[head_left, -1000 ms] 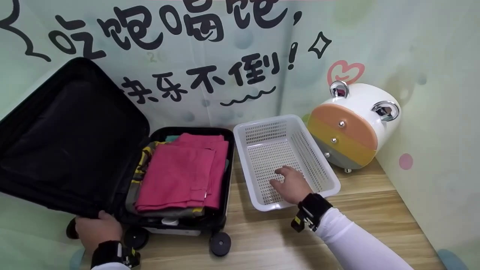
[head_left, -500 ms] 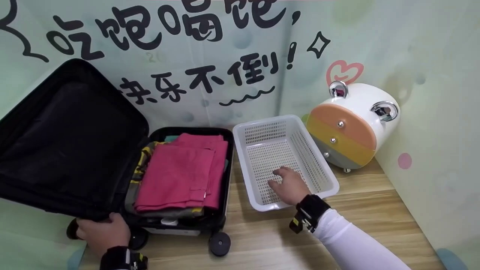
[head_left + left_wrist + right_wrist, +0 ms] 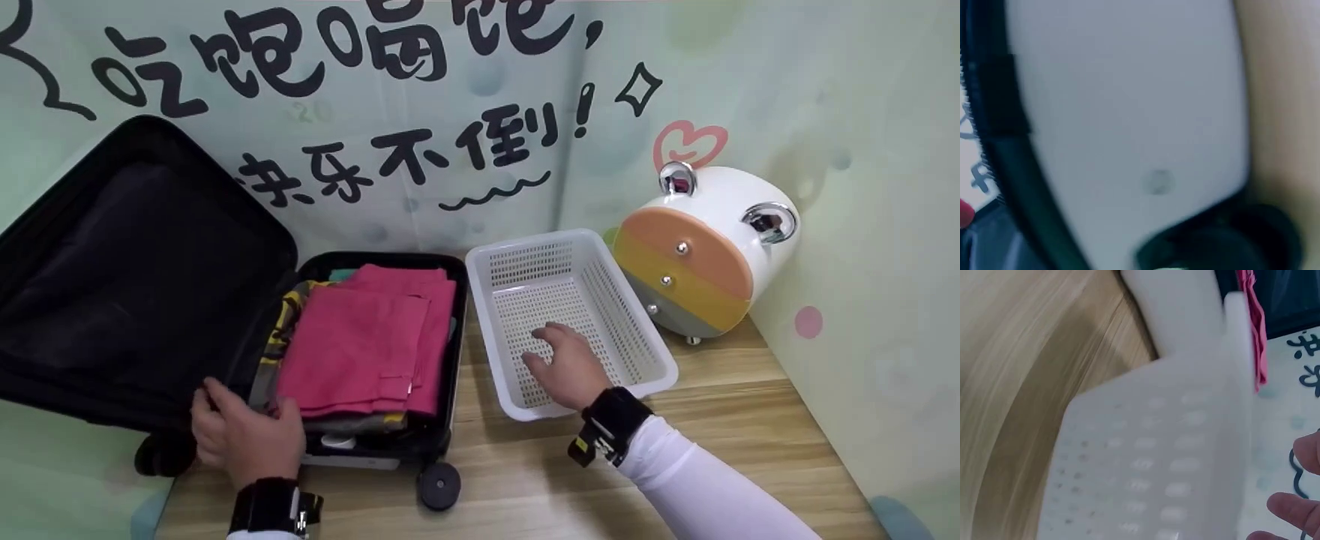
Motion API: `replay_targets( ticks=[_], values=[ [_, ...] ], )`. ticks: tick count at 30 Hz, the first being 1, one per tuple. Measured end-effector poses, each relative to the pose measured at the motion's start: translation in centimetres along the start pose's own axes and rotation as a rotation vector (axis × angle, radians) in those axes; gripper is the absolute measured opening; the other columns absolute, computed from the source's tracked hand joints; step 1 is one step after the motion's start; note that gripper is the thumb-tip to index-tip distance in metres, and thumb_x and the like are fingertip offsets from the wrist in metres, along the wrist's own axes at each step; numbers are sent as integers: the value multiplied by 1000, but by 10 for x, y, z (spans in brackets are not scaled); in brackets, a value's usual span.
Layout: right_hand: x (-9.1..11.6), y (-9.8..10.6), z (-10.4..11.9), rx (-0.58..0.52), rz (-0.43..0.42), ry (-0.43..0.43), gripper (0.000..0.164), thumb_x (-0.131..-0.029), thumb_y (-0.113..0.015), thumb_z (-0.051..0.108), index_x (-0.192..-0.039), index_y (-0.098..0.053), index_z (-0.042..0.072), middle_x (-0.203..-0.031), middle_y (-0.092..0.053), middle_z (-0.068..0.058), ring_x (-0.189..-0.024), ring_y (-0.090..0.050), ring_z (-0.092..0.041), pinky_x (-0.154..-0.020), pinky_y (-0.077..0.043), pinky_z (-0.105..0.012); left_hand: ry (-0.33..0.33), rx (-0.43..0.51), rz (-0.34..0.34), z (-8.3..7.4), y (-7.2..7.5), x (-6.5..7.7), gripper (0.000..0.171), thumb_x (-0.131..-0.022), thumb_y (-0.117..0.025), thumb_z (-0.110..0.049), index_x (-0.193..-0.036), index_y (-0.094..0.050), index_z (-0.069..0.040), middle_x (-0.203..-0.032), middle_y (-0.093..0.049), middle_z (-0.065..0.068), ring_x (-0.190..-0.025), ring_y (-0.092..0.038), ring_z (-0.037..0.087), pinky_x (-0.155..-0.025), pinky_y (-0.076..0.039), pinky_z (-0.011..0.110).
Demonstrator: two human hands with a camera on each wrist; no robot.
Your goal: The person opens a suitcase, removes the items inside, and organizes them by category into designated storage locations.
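A suitcase [image 3: 150, 277] lies spread apart at left, its dark lid half leaning on the wall. Folded pink clothes [image 3: 360, 345] fill its base, over a yellow-and-dark patterned cloth [image 3: 285, 330]. My left hand [image 3: 251, 439] is over the suitcase's front edge where lid and base meet, thumb and fingers apart, gripping nothing. In the left wrist view the suitcase's pale outer shell [image 3: 1134, 101] fills most of the frame, blurred. My right hand [image 3: 570, 367] hovers over the near end of a white plastic basket [image 3: 510, 409], fingers loosely bent around nothing; its fingertips [image 3: 1292, 509] show in the right wrist view.
A white rounded cabinet [image 3: 757, 195] with orange, yellow and grey drawer fronts stands right of the basket. Black suitcase wheels [image 3: 439, 486] stick out toward the front. A printed cloth wall [image 3: 465, 97] rises behind the wooden table [image 3: 525, 487].
My left hand has let go of the lid's lower edge and moved right and slightly up, toward the pink clothes. My right hand has drifted slightly left and up over the basket.
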State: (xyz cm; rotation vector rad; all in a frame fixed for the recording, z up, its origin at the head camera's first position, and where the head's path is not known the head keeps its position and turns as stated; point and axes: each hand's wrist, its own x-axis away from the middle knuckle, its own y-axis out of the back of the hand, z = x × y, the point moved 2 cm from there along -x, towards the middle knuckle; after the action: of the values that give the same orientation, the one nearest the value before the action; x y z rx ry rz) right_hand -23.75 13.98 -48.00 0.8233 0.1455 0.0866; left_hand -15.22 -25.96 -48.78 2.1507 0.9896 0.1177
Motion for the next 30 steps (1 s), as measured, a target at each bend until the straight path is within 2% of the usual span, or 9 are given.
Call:
replay_targets(
  ticks=[3,7,9,12,15,18,23,26,30],
  values=[
    [0,-5,19,-58,6,24,46,-100,-71,26,-138,-65,1,-148,-60,-23,-143,-52,-40,-123,-39,-52,-47,-67,167,-14,-2,-10,98,-97,-67,-32,-168,-7,-2,-167,-20,34,-152,-22,55,-119,-17,74],
    [-1,-16,46,-204,56,11,50,-100,-69,27,-141,-61,0,-144,-63,-22,-135,-60,-39,-115,-48,-51,-49,-177,418,-29,-7,-27,99,-101,-59,-46,-167,-1,1,-165,-22,39,-150,-24,60,-116,-22,76],
    [-4,-25,59,-306,100,-17,52,-101,-68,28,-143,-59,-1,-143,-63,-22,-132,-62,-39,-111,-52,-51,-38,-216,511,-35,-9,-36,99,-102,-55,-50,-167,-2,3,-164,-24,40,-148,-26,62,-115,-25,77],
    [-10,-40,74,-452,168,-75,59,-101,-68,29,-147,-53,-4,-146,-61,-24,-133,-61,-40,-111,-52,-50,-23,-244,600,-40,-15,-48,96,-101,-51,-52,-166,-9,6,-162,-29,41,-146,-32,61,-116,-30,75],
    [-16,-57,84,-533,216,-131,64,-100,-68,31,-148,-50,-6,-147,-59,-26,-136,-59,-38,-114,-49,-48,-21,-255,654,-42,-23,-57,92,-101,-50,-49,-163,-17,10,-159,-34,41,-145,-38,57,-119,-35,67],
    [-23,-73,92,-680,263,-183,62,-100,-67,27,-148,-49,-9,-145,-61,-25,-135,-60,-35,-116,-48,-46,-27,-258,696,-41,-28,-63,90,-100,-49,-45,-158,-20,17,-156,-38,43,-144,-42,54,-120,-39,58],
    [-28,-94,105,-896,291,-272,75,-97,-69,20,-156,-33,-10,-149,-56,-26,-135,-59,-34,-119,-45,-47,-21,-295,736,-37,-32,-70,91,-98,-50,-48,-154,-27,21,-152,-42,42,-137,-49,50,-115,-44,56],
    [-29,-102,111,-880,262,-334,91,-94,-74,25,-162,-23,-7,-157,-46,-24,-143,-50,-34,-123,-40,-46,-33,-334,727,-35,-31,-72,84,-96,-52,-48,-146,-42,20,-145,-53,38,-126,-57,45,-106,-49,56],
    [-33,-110,116,-837,201,-411,99,-89,-79,31,-162,-23,-8,-162,-41,-24,-151,-40,-34,-127,-33,-45,-51,-360,723,-33,-31,-74,73,-94,-54,-45,-134,-57,17,-133,-62,34,-112,-62,40,-96,-53,54]
  ],
)
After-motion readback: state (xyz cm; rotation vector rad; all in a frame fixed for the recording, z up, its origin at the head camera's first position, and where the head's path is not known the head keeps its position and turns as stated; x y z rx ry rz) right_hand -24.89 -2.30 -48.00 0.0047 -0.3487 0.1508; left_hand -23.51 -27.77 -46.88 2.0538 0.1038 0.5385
